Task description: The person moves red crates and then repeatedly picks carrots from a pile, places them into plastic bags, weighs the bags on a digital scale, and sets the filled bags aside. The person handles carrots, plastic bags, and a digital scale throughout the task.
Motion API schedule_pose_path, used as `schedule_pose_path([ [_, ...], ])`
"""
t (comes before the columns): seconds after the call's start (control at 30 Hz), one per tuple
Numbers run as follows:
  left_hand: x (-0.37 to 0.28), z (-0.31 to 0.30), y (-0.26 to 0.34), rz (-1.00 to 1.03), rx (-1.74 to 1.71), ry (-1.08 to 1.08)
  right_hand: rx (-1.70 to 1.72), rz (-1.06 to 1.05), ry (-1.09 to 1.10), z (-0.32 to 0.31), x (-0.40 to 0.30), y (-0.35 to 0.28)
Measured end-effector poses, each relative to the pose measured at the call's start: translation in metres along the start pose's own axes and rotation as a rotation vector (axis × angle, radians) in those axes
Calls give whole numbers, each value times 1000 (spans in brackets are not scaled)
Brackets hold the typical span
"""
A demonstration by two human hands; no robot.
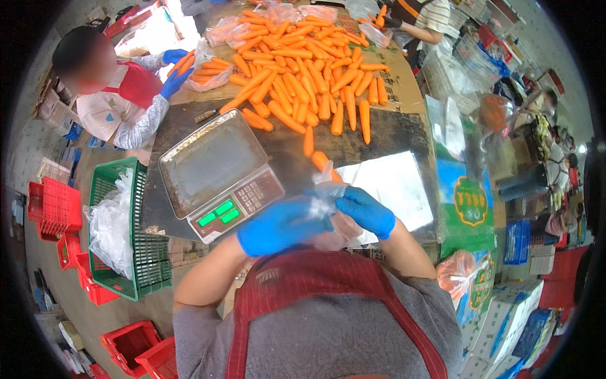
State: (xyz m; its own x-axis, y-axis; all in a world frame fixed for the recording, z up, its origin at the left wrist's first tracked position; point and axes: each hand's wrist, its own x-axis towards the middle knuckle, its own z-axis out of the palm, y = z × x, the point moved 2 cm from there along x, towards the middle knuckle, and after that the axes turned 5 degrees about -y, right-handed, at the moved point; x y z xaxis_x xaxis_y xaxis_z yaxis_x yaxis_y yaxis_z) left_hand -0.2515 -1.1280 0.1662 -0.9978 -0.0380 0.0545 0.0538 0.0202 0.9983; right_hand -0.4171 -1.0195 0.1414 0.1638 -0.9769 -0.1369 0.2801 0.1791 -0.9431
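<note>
My left hand (286,225), in a blue glove and blurred, is at the left side of a clear plastic bag (338,227) close to my apron. At the bag's upper right, my right hand (364,208), also blue-gloved, has its fingers closed on the gathered plastic. What the bag holds cannot be made out clearly. A carrot (324,163) lies just beyond the bag, partly behind the plastic. Farther off is a large heap of carrots (303,71) on cardboard. To the left stands a digital scale (213,161) with a bare metal tray and lit green displays.
White paper sheets (393,184) lie right of my hands. A green crate (137,284) with plastic bags stands left of the table. Across the left corner a co-worker (123,90) holds carrots; another person (426,23) works at the far right. A filled bag (457,272) sits at right.
</note>
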Motion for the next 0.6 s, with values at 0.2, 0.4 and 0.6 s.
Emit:
schedule_pose_path([
  [0.2,10,-56,-70,-270,1170,326,-586,-40,79,-43,-40,101],
  [0.4,1,-66,-233,-250,429,809,-311,-325,162,-26,-83,135],
  [0.6,11,-87,-296,-320,-687,1047,-602,-353,148,-20,-94,134],
])
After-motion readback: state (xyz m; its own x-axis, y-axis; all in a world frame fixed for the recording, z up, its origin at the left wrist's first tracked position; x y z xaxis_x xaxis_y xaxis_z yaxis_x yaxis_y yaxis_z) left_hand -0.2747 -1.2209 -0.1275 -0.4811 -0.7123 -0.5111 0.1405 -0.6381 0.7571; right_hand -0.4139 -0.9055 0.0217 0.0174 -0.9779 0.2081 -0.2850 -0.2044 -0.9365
